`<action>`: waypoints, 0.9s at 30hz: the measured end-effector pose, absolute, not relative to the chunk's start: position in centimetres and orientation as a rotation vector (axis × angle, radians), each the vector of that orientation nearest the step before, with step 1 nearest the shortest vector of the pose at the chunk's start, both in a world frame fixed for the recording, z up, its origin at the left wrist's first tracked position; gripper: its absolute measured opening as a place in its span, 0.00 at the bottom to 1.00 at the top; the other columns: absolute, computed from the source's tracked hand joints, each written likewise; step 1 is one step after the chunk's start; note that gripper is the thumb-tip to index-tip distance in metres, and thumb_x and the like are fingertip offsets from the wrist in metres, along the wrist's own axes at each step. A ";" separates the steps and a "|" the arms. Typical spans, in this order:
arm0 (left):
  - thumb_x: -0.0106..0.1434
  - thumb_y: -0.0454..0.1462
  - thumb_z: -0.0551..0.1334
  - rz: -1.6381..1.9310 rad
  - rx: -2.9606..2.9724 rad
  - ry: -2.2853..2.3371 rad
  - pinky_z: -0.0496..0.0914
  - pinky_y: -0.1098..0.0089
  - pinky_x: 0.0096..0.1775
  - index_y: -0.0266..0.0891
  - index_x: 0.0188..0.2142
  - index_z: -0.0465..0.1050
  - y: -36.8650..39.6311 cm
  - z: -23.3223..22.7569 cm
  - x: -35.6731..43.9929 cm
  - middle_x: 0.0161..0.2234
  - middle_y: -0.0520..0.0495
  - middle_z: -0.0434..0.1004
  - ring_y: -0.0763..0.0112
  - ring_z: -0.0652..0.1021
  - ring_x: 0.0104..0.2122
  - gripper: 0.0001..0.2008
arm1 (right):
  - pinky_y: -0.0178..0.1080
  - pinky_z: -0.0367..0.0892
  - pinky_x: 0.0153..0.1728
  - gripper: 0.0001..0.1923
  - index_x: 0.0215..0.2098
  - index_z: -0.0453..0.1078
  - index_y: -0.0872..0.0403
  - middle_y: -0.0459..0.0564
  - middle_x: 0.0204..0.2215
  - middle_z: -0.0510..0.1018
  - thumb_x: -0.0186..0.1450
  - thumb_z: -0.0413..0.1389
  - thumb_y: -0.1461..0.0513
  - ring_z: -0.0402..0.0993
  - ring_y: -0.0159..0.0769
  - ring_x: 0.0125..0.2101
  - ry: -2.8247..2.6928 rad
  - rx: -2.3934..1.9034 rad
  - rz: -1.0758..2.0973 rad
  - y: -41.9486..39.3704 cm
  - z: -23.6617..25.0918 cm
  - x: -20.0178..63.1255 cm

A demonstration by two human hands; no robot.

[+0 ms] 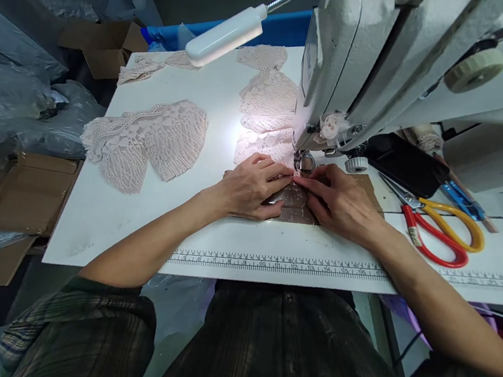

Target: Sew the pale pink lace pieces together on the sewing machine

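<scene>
White table [105, 219], cardboard boxes [108, 42] behind.

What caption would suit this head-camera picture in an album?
Both hands, left and right, press pink lace flat at the sewing machine's presser foot; scissors lie to the right.
</scene>
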State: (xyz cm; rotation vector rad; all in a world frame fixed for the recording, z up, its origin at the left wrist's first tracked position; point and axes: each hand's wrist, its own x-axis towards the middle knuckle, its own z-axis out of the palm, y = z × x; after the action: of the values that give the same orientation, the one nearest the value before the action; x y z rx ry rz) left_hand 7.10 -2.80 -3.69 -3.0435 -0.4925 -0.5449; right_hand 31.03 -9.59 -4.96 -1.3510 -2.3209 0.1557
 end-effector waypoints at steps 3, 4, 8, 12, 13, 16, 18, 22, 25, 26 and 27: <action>0.65 0.41 0.59 -0.523 -3.064 -0.533 0.70 0.53 0.52 0.36 0.54 0.74 -2.8 -3.6 7.2 0.53 0.39 0.78 0.57 0.78 0.45 0.20 | 0.50 0.72 0.46 0.21 0.58 0.74 0.51 0.60 0.45 0.74 0.72 0.48 0.59 0.72 0.48 0.43 -2.339 -1.387 0.143 -9.6 -4.8 30.9; 0.65 0.41 0.60 -0.521 -3.067 -0.543 0.70 0.52 0.52 0.36 0.55 0.74 -2.8 -3.6 7.2 0.53 0.38 0.78 0.57 0.78 0.46 0.20 | 0.50 0.73 0.45 0.21 0.59 0.74 0.51 0.60 0.45 0.75 0.73 0.48 0.59 0.72 0.48 0.43 -2.346 -1.399 0.144 -9.6 -4.7 30.9; 0.66 0.42 0.59 -0.526 -3.035 -0.549 0.69 0.50 0.55 0.36 0.55 0.73 -2.7 -3.8 7.2 0.53 0.38 0.78 0.57 0.78 0.46 0.21 | 0.50 0.72 0.46 0.20 0.57 0.75 0.54 0.61 0.45 0.74 0.73 0.48 0.60 0.72 0.48 0.43 -2.359 -1.364 0.134 -9.6 -4.5 30.7; 0.67 0.44 0.58 -0.504 -3.012 -0.546 0.68 0.49 0.56 0.34 0.56 0.72 -2.5 -3.8 7.2 0.55 0.36 0.76 0.55 0.78 0.47 0.22 | 0.51 0.72 0.46 0.20 0.57 0.75 0.54 0.62 0.45 0.74 0.72 0.48 0.60 0.72 0.49 0.43 -2.371 -1.400 0.104 -9.6 -4.4 30.5; 0.67 0.43 0.58 -0.490 -3.016 -0.549 0.68 0.49 0.56 0.33 0.56 0.72 -2.4 -3.8 7.2 0.55 0.35 0.76 0.54 0.78 0.48 0.22 | 0.51 0.72 0.45 0.21 0.58 0.74 0.54 0.62 0.45 0.74 0.72 0.48 0.60 0.73 0.49 0.42 -2.373 -1.422 0.103 -9.6 -4.4 30.5; 0.66 0.43 0.59 -0.459 -3.027 -0.557 0.68 0.48 0.55 0.33 0.57 0.72 -2.3 -3.6 7.3 0.56 0.33 0.75 0.52 0.77 0.48 0.23 | 0.50 0.72 0.44 0.22 0.60 0.72 0.52 0.61 0.45 0.75 0.72 0.47 0.60 0.73 0.48 0.41 -2.377 -1.451 0.103 -9.4 -4.4 30.4; 0.66 0.44 0.59 -0.453 -3.021 -0.568 0.68 0.48 0.56 0.32 0.57 0.72 -2.3 -3.6 7.3 0.56 0.33 0.75 0.51 0.77 0.49 0.24 | 0.50 0.72 0.42 0.22 0.60 0.72 0.52 0.61 0.45 0.75 0.72 0.47 0.60 0.73 0.48 0.40 -2.377 -1.454 0.099 -9.4 -4.4 30.4; 0.67 0.45 0.59 -0.460 -2.997 -0.596 0.67 0.48 0.56 0.35 0.57 0.72 -2.3 -3.7 7.4 0.57 0.34 0.74 0.51 0.77 0.50 0.23 | 0.50 0.72 0.40 0.21 0.59 0.72 0.54 0.62 0.45 0.76 0.72 0.47 0.60 0.73 0.49 0.38 -2.393 -1.461 0.082 -9.2 -4.5 30.2; 0.68 0.46 0.58 -0.456 -2.990 -0.607 0.67 0.48 0.57 0.33 0.57 0.72 -2.3 -3.9 7.4 0.58 0.32 0.73 0.49 0.76 0.53 0.24 | 0.51 0.72 0.41 0.20 0.56 0.73 0.55 0.62 0.43 0.76 0.72 0.46 0.60 0.73 0.49 0.38 -2.387 -1.460 0.079 -9.2 -4.5 30.0; 0.68 0.46 0.58 -0.452 -2.988 -0.609 0.67 0.48 0.57 0.32 0.57 0.71 -2.3 -3.9 7.4 0.59 0.31 0.72 0.49 0.76 0.54 0.25 | 0.51 0.72 0.42 0.20 0.55 0.74 0.55 0.62 0.42 0.76 0.72 0.46 0.60 0.73 0.49 0.38 -2.379 -1.451 0.086 -9.3 -4.5 30.0; 0.68 0.46 0.57 -0.449 -2.986 -0.609 0.66 0.47 0.57 0.31 0.57 0.71 -2.3 -4.0 7.4 0.59 0.31 0.72 0.48 0.75 0.54 0.25 | 0.51 0.72 0.42 0.20 0.54 0.74 0.55 0.61 0.42 0.76 0.72 0.46 0.60 0.73 0.48 0.38 -2.367 -1.440 0.101 -9.4 -4.5 30.1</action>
State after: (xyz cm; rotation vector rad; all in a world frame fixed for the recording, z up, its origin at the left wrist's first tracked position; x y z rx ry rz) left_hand 7.44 -2.31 -3.96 -2.9863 -0.6092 -0.4489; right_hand 30.05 -9.44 -4.46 -1.4398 -2.3671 0.1011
